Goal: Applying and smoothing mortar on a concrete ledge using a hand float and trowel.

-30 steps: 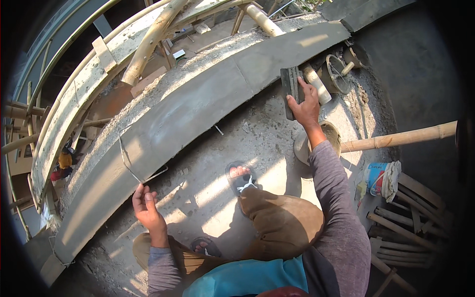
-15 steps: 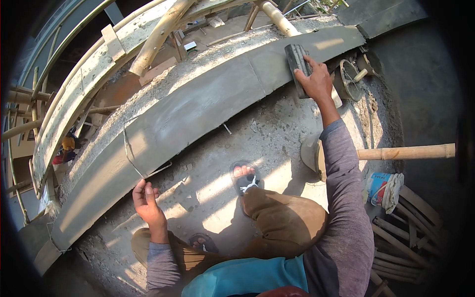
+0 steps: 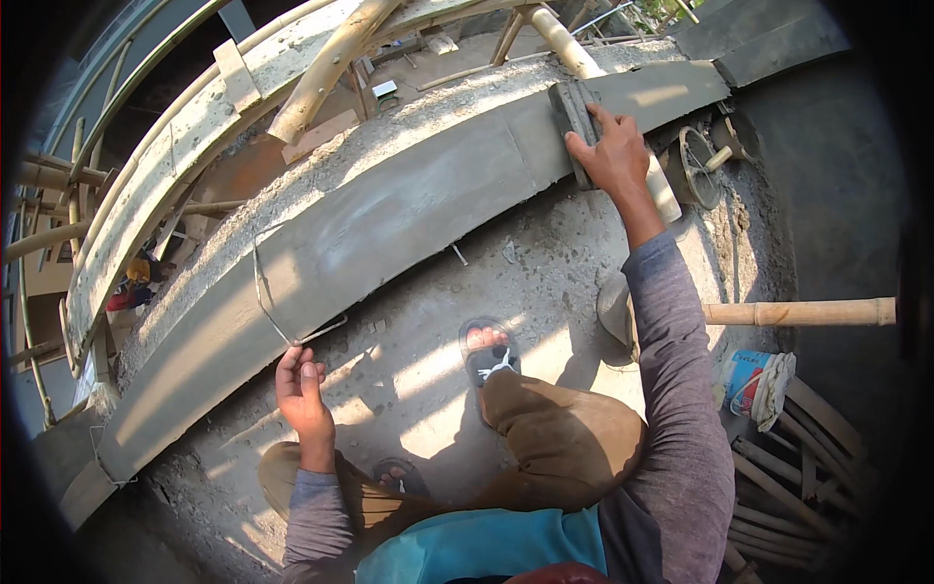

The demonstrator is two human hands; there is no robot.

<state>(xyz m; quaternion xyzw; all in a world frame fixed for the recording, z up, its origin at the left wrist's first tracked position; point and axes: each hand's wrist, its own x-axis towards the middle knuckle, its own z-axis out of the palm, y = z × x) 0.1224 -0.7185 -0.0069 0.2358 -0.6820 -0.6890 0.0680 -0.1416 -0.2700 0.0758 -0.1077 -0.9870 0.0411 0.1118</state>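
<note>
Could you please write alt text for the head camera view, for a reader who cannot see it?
A crouching person presses a plastering float against a curved wet cement band with the right hand. The left hand rests near a bent wire loop on the band. A bamboo pole lies at right.

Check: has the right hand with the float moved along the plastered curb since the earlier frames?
Yes. The right hand and float slid up the curb, farther from the bamboo pole.

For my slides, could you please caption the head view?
Right hand presses a float on the wet cement curb; left hand hangs free.
</note>
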